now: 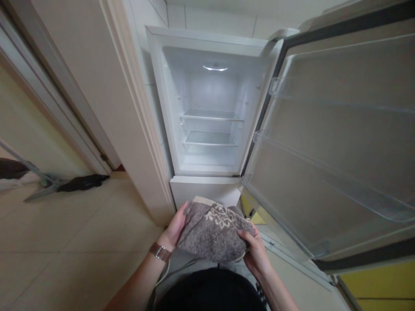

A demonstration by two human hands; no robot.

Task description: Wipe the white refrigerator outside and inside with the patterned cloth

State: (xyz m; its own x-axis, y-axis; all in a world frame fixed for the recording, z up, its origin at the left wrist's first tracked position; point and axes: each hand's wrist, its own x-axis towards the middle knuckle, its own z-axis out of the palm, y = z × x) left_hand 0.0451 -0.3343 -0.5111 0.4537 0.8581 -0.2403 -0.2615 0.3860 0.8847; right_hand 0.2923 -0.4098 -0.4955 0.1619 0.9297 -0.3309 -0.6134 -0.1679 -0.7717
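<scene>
A folded grey-brown towel [212,239] with a pale floral pattern and a light hem is held up in front of my body. My left hand [177,224] grips its left edge, the fingers partly hidden behind the cloth. On the right side, my right hand [254,248] pinches the towel with the thumb on top and the fingers underneath. Beyond the towel stands an open fridge [212,90] with its light on. Inside are an upper glass shelf [212,115] and a lower glass shelf [210,138], with nothing seen on them.
The fridge door [340,129] swings wide to the right, with clear door racks [324,168]. A door frame [129,103] rises close on the left. A dark cloth-like item [82,183] and a grey tool lie on the tiled floor [87,242]. Yellow cabinet fronts [382,280] show at lower right.
</scene>
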